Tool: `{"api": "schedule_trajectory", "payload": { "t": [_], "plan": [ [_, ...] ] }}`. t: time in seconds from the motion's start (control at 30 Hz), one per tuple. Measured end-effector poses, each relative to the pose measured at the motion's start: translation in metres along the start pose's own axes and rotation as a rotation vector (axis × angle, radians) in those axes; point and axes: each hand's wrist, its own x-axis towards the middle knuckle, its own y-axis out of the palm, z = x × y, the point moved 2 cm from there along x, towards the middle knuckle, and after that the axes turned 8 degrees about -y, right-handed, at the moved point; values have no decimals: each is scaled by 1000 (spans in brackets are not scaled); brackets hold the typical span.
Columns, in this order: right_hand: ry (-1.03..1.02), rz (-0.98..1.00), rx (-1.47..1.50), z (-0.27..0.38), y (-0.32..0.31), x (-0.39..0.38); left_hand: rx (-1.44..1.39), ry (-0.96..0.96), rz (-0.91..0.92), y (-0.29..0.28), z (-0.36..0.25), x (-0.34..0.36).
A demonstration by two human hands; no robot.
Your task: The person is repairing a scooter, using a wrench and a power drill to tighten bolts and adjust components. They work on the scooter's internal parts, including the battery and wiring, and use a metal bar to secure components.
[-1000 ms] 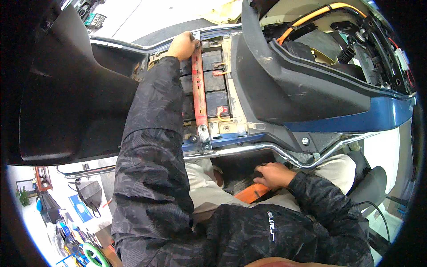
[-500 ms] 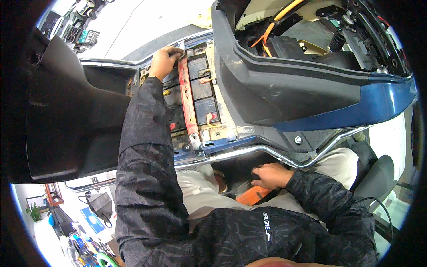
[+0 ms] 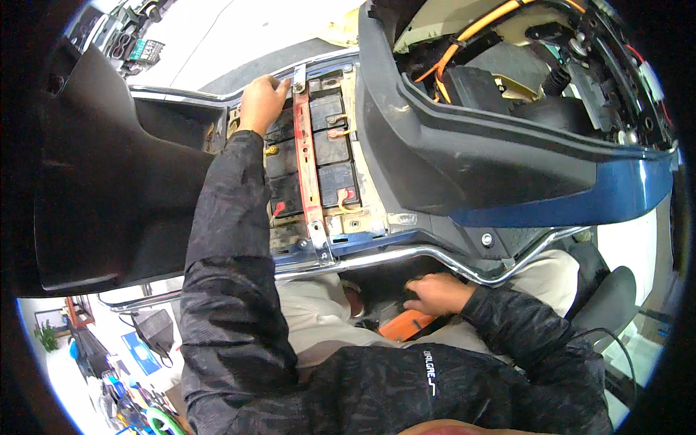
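My left hand [image 3: 262, 104] rests at the far edge of the battery bay, just left of the red bar's end. A gap shows between its thumb and bent fingers, with nothing seen in it. The red metal bar [image 3: 305, 150] lies across several black batteries [image 3: 335, 146]; a silver bracket [image 3: 299, 78] sits at its far end and another [image 3: 319, 239] at its near end. My right hand [image 3: 441, 292] hovers low by my lap with fingers curled together; what they hold, if anything, is hidden. Just beneath it is an orange and dark object [image 3: 407, 325], its kind unclear.
A chrome tube [image 3: 406, 252] runs along the vehicle's near side. Black plastic panels [image 3: 123, 196] flank the bay, with a blue body panel [image 3: 565, 197] at right. Orange cables [image 3: 464, 42] run at the far right. Tools [image 3: 130, 406] lie at lower left.
My left hand has let go of the bar's far end and moved slightly left, uncovering the bracket. My right hand has shifted a little left and down. The view has turned slightly.
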Motion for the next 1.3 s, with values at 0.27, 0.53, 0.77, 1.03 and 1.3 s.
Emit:
{"api": "schedule_trajectory", "payload": {
  "t": [0.27, 0.53, 0.77, 1.03, 1.3],
  "plan": [
    [-80, -67, 14, -5, -2, 4, 374, -112, 345, 3, -46, -65],
    [-60, -43, 12, -4, -2, -11, 290, -85, 48, 32, -31, -65],
    [-67, -73, 75, -5, -6, -22, 250, 9, -32, 41, -18, -64],
    [-49, -44, 40, -3, -3, -11, 269, -2, 30, 35, -25, -63],
    [-23, 4, -11, 1, 0, -2, 239, 23, 44, 28, -28, -64]
  ]
}}
